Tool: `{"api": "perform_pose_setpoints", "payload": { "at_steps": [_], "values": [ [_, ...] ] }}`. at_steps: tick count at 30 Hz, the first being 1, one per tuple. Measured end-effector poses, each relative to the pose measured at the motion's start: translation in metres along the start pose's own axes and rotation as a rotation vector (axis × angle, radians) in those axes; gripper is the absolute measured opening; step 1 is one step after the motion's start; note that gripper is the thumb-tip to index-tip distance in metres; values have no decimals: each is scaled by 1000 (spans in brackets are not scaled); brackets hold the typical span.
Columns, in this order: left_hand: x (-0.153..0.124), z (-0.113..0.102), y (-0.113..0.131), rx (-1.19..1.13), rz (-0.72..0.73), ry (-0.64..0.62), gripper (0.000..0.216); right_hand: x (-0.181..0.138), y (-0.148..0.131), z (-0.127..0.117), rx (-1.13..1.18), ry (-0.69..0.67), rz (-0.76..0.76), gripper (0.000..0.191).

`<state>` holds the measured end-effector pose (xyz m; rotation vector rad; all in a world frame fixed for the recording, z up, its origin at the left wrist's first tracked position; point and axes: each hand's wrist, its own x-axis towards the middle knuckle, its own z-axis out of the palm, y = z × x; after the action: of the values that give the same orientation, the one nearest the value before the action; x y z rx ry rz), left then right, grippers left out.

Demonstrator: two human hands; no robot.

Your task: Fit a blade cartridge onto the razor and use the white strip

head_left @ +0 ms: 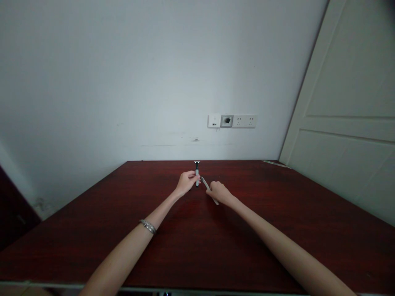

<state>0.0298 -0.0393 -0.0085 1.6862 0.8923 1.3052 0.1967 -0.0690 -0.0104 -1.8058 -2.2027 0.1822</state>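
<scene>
One T-headed, razor-like object point(197, 172) stands upright above the far middle of the table, its handle pinched between thumb and fingers of the left hand point(185, 182). One slim, pale tool point(205, 182), its tip near that handle, lies in the curled fingers of the right hand point(219, 191). One bracelet point(148, 227) circles the left forearm; one dark-red table point(197, 246) lies beneath; one row of wall plates point(226, 121) sits behind.

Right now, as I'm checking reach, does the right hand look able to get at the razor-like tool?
Probably yes: the right hand is close, though it holds a slender pale tool. The left hand grips the razor-like tool, but its T-shaped head looks free.
</scene>
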Motion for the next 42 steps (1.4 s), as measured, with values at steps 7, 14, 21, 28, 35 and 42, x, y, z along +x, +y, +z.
{"api": "perform_pose_setpoints", "payload": {
  "at_steps": [7, 14, 21, 28, 35, 42],
  "values": [
    [0, -1, -8, 20, 37, 45, 23, -1, 15, -36, 34, 239, -92, 30],
    [-5, -1, -3, 84, 98, 57, 20, -15, 38, -55, -124, 436, -294, 34],
    [-5, -8, -13, 362, 215, -11, 15, -7, 50, -48, 34, 572, -518, 46],
    [-5, -1, -16, 326, 208, -40, 17, -2, 47, -41, 76, 602, -653, 51],
    [-6, -3, -17, 281, 198, -34, 17, 0, 67, -44, -38, 743, -660, 51],
    [-6, -1, -12, 334, 252, -46, 21, 0, 53, -35, 46, 738, -672, 52]
  ]
}}
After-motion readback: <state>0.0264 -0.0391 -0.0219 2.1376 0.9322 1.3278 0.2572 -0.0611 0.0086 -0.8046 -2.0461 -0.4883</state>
